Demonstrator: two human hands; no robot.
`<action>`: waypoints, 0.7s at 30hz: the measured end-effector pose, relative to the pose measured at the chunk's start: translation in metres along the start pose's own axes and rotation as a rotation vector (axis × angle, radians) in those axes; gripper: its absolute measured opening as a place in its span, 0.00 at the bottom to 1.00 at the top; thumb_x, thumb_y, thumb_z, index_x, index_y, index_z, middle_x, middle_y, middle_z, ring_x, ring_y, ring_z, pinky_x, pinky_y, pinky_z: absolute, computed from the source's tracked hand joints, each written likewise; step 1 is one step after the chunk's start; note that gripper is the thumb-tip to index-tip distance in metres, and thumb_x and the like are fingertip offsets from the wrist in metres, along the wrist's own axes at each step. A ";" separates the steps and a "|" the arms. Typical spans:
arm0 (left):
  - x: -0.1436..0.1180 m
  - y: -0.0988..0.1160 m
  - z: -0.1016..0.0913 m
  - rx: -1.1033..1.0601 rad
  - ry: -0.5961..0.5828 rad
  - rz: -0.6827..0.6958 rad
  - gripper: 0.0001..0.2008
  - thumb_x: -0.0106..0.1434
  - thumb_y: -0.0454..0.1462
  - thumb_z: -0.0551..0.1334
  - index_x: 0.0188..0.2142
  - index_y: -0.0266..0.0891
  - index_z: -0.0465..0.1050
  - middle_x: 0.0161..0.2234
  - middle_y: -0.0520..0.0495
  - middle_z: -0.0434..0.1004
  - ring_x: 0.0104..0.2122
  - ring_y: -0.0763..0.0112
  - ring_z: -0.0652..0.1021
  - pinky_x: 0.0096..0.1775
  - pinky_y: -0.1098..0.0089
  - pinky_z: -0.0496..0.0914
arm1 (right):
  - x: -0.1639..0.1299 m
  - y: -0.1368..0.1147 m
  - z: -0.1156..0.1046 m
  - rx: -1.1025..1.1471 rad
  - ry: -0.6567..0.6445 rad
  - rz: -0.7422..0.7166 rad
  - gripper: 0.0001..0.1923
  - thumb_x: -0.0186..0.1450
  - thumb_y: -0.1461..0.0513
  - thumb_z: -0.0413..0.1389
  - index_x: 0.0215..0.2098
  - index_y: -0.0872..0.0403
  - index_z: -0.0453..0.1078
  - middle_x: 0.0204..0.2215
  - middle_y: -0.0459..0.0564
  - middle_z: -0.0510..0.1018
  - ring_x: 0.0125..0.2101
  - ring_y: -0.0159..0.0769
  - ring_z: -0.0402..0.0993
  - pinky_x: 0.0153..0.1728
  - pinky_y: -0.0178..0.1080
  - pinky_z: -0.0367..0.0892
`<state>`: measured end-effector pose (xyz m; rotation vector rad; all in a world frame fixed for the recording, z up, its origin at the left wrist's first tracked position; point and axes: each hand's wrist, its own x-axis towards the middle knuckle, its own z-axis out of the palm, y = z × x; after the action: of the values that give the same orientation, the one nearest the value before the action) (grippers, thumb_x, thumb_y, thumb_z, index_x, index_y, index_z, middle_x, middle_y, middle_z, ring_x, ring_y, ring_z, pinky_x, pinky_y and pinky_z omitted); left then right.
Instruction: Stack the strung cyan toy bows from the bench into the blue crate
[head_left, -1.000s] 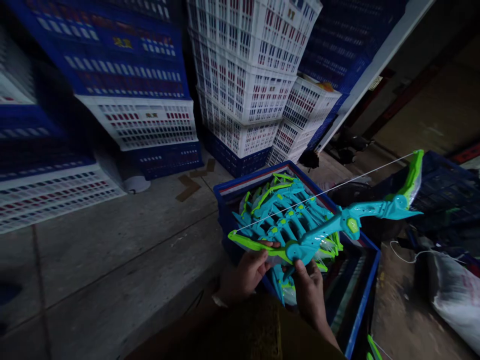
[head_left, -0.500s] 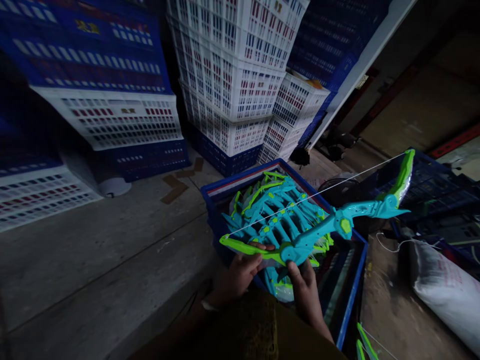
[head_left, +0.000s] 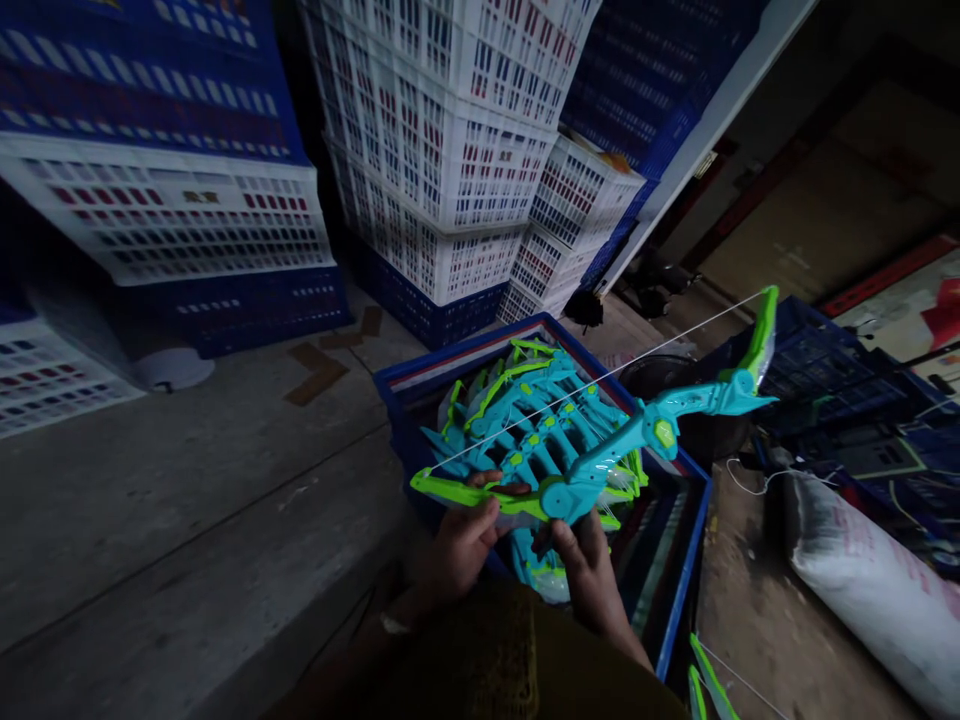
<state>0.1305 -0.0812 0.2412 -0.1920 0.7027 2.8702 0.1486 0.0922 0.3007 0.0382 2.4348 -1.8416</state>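
We hold a toy bow (head_left: 600,455) over a blue crate (head_left: 679,610) on the concrete floor (head_left: 187,520). Our left hand (head_left: 461,545) has its fingers closed around the bow's green limb, while our right hand (head_left: 589,570) grips the teal handle from below. The white string (head_left: 592,380) runs taut between the bow's tips. More bows (head_left: 525,415) lie piled in the crate. Stacked white crates (head_left: 450,150) stand along the floor's far edge, a white sack (head_left: 870,590) at right.
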 end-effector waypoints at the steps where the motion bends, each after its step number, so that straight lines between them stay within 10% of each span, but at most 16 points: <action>1: -0.001 -0.001 -0.003 0.002 0.003 -0.008 0.27 0.63 0.44 0.76 0.58 0.40 0.74 0.47 0.41 0.87 0.54 0.46 0.83 0.59 0.48 0.77 | 0.000 0.000 -0.001 -0.011 -0.016 0.010 0.29 0.70 0.37 0.59 0.47 0.53 0.70 0.37 0.53 0.82 0.37 0.40 0.79 0.42 0.39 0.73; 21: -0.008 0.022 -0.053 0.411 -0.247 0.027 0.18 0.62 0.46 0.76 0.48 0.42 0.83 0.53 0.39 0.85 0.59 0.46 0.80 0.61 0.52 0.73 | -0.003 0.043 -0.010 0.092 0.115 -0.022 0.27 0.68 0.42 0.64 0.53 0.52 0.72 0.36 0.50 0.80 0.34 0.37 0.75 0.37 0.37 0.72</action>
<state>0.1381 -0.1268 0.2059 0.2254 1.2180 2.6306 0.1539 0.1133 0.2625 0.1275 2.4306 -2.0138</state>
